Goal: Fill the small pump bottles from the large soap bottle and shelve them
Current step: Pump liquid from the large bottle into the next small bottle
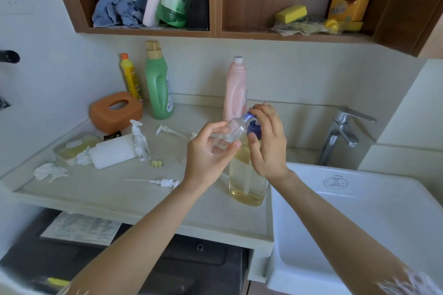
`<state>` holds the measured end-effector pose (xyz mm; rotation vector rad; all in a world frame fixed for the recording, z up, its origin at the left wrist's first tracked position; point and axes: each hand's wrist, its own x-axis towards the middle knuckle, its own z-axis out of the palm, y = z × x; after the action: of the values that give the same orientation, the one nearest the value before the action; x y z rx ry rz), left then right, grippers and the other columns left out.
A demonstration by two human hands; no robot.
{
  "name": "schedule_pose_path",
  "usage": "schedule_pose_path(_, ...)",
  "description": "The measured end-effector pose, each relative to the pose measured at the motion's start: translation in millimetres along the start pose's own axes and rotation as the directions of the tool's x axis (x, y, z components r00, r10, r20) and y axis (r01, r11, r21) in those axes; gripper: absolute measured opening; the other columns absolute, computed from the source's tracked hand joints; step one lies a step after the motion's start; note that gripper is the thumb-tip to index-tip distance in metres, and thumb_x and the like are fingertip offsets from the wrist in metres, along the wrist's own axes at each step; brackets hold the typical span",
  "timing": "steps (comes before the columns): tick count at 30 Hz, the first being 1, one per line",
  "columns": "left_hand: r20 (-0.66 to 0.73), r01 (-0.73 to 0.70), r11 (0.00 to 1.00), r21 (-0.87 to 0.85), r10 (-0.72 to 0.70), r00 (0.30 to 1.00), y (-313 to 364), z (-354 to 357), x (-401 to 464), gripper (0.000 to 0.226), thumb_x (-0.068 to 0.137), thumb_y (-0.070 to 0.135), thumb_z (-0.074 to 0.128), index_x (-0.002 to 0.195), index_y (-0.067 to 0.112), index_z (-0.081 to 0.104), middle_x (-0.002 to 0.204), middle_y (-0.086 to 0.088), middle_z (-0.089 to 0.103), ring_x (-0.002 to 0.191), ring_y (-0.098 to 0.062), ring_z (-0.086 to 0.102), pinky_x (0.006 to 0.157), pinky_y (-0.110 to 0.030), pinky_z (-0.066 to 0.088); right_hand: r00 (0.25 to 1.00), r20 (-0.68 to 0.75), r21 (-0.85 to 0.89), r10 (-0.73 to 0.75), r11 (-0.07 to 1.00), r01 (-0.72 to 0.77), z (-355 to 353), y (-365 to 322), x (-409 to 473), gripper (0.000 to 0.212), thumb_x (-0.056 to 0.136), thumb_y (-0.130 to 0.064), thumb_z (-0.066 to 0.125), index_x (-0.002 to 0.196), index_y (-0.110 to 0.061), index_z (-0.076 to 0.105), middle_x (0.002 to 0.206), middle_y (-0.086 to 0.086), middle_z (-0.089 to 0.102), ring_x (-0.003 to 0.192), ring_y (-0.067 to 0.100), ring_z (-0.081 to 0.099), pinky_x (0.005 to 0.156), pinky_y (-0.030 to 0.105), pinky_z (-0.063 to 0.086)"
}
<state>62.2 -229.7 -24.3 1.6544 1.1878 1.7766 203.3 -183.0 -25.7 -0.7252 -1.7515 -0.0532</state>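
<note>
L grip: left hand (211, 151) is curling fingers round small clear plastic pump bottle (227, 133), holding it in air.
R grip: right hand (267, 141) is pinching blue pump head (254, 124) of large clear bottle of yellow soap (247, 175).
Axis: small btl is tilting, neck aiming approx 2 o'clock at pump.
Place: above pale countertop (119, 189), sink at 3 o'clock.
Risk: nozzle missing narrow neck, soap dripping; tall btl tipping w/ hard press.

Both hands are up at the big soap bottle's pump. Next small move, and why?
Probably press the blue pump head down with the right hand. The left hand holds a small clear bottle tilted with its open neck up at the spout, and it looks empty. The large soap bottle stands upright on the counter, holding yellow soap.
</note>
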Motion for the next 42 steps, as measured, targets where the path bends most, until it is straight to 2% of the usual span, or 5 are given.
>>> schedule_pose_path(8,0.001,0.039,0.999,0.037,-0.039,0.999,-11,-1,-5,0.045,0.073,0.007,0.082,0.101,0.033,0.059,0.095,0.023,0.067,0.080,-0.007,0.070,0.070,-0.017,0.052,0.993,-0.108,-0.021,0.037,0.999,-0.039,10,10,-2,0.033,0.081,-0.011,0.042,0.097,0.003,0.067,0.101,0.014,0.064,0.101,0.026,0.055,0.081,0.046,0.050)
schedule_pose_path(18,0.030,-0.021,0.995,0.102,0.018,0.999,1,-5,2,0.057,0.070,0.002,0.079,0.102,0.044,0.057,0.098,0.023,0.066,0.085,-0.004,0.067,0.071,-0.013,0.050,0.996,0.016,-0.017,0.085,0.996,-0.084,-11,-5,15,0.036,0.085,-0.017,0.041,0.106,-0.002,0.066,0.110,0.010,0.063,0.105,0.023,0.055,0.092,0.029,0.042)
schedule_pose_path(28,-0.026,-0.104,0.987,0.119,0.108,0.994,-9,-1,-1,0.050,0.069,0.011,0.081,0.113,0.026,0.061,0.107,0.008,0.068,0.090,-0.017,0.068,0.083,-0.038,0.056,0.999,-0.020,0.043,0.033,0.999,-0.032,0,0,5,0.040,0.088,-0.016,0.041,0.114,0.009,0.059,0.121,0.020,0.056,0.120,0.030,0.047,0.104,0.033,0.037)
schedule_pose_path(34,-0.017,-0.054,0.997,0.061,0.056,0.998,-18,0,-4,0.054,0.069,0.012,0.082,0.108,0.040,0.058,0.099,0.024,0.067,0.081,-0.003,0.066,0.071,-0.015,0.051,0.993,-0.107,0.001,0.042,0.999,-0.042,9,7,1,0.032,0.081,-0.013,0.042,0.094,0.004,0.065,0.101,0.014,0.063,0.098,0.025,0.053,0.088,0.028,0.043)
schedule_pose_path(42,0.031,-0.005,1.000,-0.013,0.005,0.999,-18,-2,-4,0.051,0.071,0.003,0.083,0.109,0.028,0.061,0.101,0.011,0.067,0.077,-0.002,0.068,0.069,-0.013,0.050,0.993,-0.064,-0.017,0.096,0.995,-0.097,4,-1,1,0.033,0.077,-0.013,0.041,0.094,-0.001,0.066,0.100,0.010,0.063,0.092,0.019,0.047,0.076,0.035,0.047)
